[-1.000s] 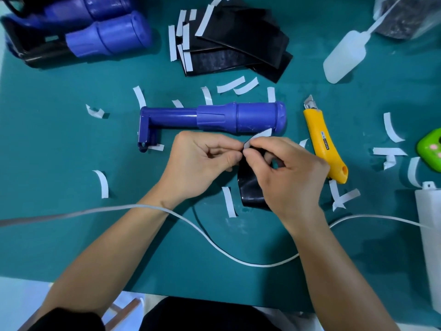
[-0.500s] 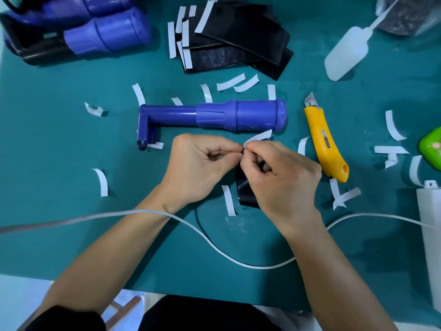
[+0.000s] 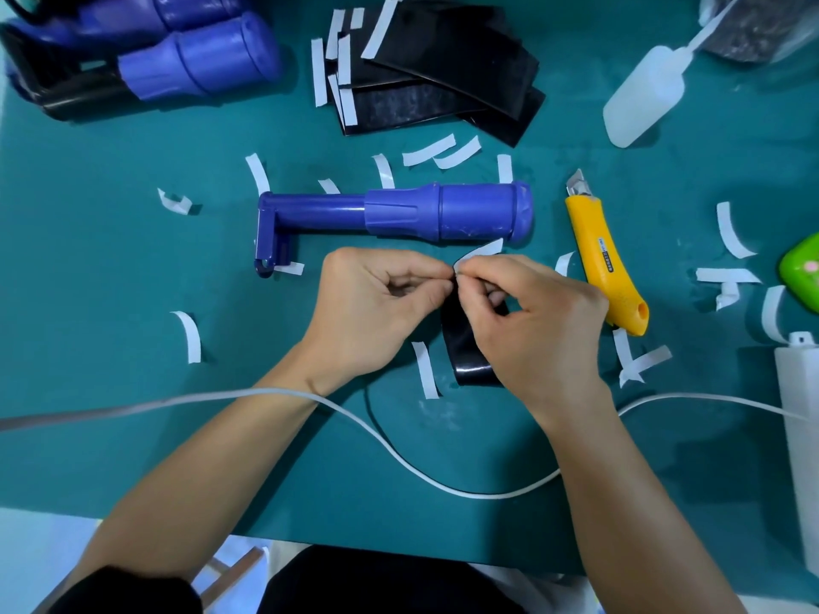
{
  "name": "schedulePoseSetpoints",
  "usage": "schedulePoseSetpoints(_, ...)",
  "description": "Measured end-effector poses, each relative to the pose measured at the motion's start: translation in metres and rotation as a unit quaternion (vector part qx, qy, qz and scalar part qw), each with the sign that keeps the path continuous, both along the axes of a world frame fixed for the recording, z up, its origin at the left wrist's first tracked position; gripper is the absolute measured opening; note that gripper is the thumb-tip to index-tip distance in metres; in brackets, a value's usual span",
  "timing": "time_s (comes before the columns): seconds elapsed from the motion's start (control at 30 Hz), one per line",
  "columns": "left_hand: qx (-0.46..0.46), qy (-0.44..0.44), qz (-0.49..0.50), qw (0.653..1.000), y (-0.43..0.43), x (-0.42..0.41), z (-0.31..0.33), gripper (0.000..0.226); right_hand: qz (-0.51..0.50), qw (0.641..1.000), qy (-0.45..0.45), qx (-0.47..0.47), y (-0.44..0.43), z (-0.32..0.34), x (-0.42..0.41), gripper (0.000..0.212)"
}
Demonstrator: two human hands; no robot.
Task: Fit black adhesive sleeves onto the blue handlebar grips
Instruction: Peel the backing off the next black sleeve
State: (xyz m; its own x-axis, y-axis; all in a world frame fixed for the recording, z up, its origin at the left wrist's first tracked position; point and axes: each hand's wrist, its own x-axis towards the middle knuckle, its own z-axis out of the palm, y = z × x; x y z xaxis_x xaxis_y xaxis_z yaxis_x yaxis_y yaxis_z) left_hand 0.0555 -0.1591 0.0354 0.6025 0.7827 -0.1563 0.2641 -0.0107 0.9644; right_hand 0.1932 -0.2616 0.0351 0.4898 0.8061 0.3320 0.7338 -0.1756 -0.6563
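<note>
A blue handlebar grip (image 3: 443, 212) lies sideways on the teal mat (image 3: 111, 392), just beyond my hands. Between my hands is a black adhesive sleeve (image 3: 465, 347), its lower end resting on the mat. My left hand (image 3: 376, 308) pinches the sleeve's top edge with curled fingers. My right hand (image 3: 536, 321) pinches the white backing strip (image 3: 483, 250) at that same edge; the strip sticks up toward the grip. More black sleeves (image 3: 443, 77) are stacked at the back, and further blue grips (image 3: 186, 68) lie at the back left.
A yellow utility knife (image 3: 602, 259) lies right of my hands, blade pointing away. A white squeeze bottle (image 3: 642, 99) is at the back right, a green object (image 3: 802, 272) and a white box (image 3: 802, 436) at the right edge. Several peeled white strips litter the mat. A white cable (image 3: 354, 418) crosses under my forearms.
Both hands stay together on the sleeve's top edge and have shifted slightly. The white backing strip still sticks up between the fingertips. The grip and knife lie where they were.
</note>
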Motion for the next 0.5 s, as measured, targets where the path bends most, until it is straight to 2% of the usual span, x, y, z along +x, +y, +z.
schedulePoseSetpoints(0.27, -0.014, -0.004, 0.0, 1.0, -0.0024, 0.0001, 0.0006, 0.028, -0.006, 0.996, -0.081, 0.03, 0.0024, -0.003, -0.0021, 0.02)
schedulePoseSetpoints(0.5, 0.008, -0.007, -0.011, 1.0, -0.002, -0.0005, 0.0041, 0.03, -0.001, 0.996, -0.075, 0.046, 0.0029, -0.0048, -0.0018, 0.026)
